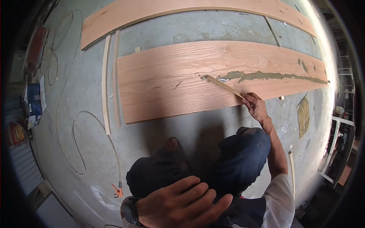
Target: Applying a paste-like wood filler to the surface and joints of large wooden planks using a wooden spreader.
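Note:
My right hand (255, 108) is closed round the near end of a thin wooden stick (227, 87). The stick slants up and left, its far tip on a wide wooden plank (159, 95). Dark grey-green paste (262, 76) runs in a ragged strip along the plank from near that tip to its right end. Left of the tip, a thin dark seam continues along the wood. My left hand (186, 201), a dark watch (130, 211) on its wrist, hovers or rests near my knees, back upward and fingers loosely stretched, with nothing seen in it.
Beyond lies a second long plank (171, 9). Wooden strips (107, 87) lie on the grey floor left of the near plank. A cable (74, 140) loops there, ending at an orange clamp-like piece (118, 190). A brown-stained flat piece (303, 117) lies at right.

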`<move>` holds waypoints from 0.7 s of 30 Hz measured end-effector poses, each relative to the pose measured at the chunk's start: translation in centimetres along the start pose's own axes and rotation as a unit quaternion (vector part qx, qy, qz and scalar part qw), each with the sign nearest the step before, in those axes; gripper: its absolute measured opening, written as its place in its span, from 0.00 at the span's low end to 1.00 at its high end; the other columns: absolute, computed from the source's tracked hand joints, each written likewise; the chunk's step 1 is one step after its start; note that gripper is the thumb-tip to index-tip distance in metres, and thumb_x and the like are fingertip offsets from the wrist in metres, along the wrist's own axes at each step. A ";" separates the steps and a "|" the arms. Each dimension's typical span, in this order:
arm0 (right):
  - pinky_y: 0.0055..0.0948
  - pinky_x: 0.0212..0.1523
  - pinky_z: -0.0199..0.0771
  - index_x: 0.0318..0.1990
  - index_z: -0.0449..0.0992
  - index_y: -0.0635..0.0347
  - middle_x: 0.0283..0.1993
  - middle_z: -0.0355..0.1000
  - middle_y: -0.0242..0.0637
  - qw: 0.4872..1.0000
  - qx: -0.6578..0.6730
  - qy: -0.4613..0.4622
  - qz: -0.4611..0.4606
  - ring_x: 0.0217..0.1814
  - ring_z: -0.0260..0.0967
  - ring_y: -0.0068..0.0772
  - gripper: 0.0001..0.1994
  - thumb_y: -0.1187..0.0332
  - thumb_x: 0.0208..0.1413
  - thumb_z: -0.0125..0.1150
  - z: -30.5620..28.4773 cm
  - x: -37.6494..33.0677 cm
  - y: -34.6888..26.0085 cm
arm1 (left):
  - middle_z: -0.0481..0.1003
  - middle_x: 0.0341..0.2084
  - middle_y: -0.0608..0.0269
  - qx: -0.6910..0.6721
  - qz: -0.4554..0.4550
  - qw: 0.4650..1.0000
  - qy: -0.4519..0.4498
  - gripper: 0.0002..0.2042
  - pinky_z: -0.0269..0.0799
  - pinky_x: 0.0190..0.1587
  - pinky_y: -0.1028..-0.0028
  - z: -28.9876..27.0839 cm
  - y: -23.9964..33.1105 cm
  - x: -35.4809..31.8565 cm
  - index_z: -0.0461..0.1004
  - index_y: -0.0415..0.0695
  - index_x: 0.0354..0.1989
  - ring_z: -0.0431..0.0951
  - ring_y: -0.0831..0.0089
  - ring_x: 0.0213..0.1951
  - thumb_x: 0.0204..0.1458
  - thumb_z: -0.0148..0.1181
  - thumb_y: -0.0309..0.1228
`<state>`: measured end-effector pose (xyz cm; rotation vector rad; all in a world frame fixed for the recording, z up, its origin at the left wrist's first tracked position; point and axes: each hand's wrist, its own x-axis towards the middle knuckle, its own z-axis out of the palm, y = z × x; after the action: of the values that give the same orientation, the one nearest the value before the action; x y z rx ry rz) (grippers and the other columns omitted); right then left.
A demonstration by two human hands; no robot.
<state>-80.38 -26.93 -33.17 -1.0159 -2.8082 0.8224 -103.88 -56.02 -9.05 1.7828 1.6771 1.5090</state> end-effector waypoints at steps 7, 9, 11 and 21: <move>0.40 0.45 0.75 0.54 0.81 0.49 0.44 0.76 0.40 0.987 -0.114 0.109 -0.040 0.44 0.73 0.45 0.17 0.69 0.56 0.67 1.9 0.5 -0.4 | 0.76 0.33 0.59 0.000 0.043 0.970 -0.239 0.12 0.76 0.43 0.65 -2.1 -1.5 -0.9 0.79 0.39 0.47 0.77 0.65 0.36 0.54 0.64 0.27; 0.39 0.44 0.74 0.53 0.82 0.45 0.45 0.75 0.38 0.976 -0.167 0.133 -0.039 0.43 0.72 0.42 0.18 0.70 0.54 0.69 1.5 0.3 -0.3 | 0.76 0.32 0.59 -0.018 -0.024 0.999 -0.020 0.12 0.76 0.43 0.65 -1.5 -1.6 -0.6 0.80 0.39 0.46 0.77 0.65 0.36 0.54 0.65 0.27; 0.39 0.44 0.74 0.53 0.83 0.46 0.44 0.75 0.39 0.977 -0.154 0.141 0.032 0.43 0.72 0.42 0.18 0.70 0.53 0.70 1.0 -0.1 -0.3 | 0.76 0.32 0.59 -0.005 0.011 0.998 -0.064 0.12 0.76 0.43 0.66 -2.4 -2.0 -0.3 0.80 0.40 0.46 0.77 0.64 0.36 0.53 0.65 0.27; 0.40 0.47 0.72 0.52 0.83 0.45 0.45 0.74 0.36 0.979 -0.178 0.100 -0.021 0.47 0.72 0.43 0.17 0.69 0.54 0.69 -0.6 1.4 -0.7 | 0.76 0.31 0.59 -0.028 -0.072 0.995 0.055 0.13 0.77 0.44 0.65 1.7 -0.7 -2.9 0.80 0.40 0.48 0.78 0.64 0.35 0.54 0.64 0.28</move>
<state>-81.74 -26.30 -32.47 -1.0073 -2.8435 0.1979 -102.32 -57.53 -11.66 1.5412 1.7544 1.6003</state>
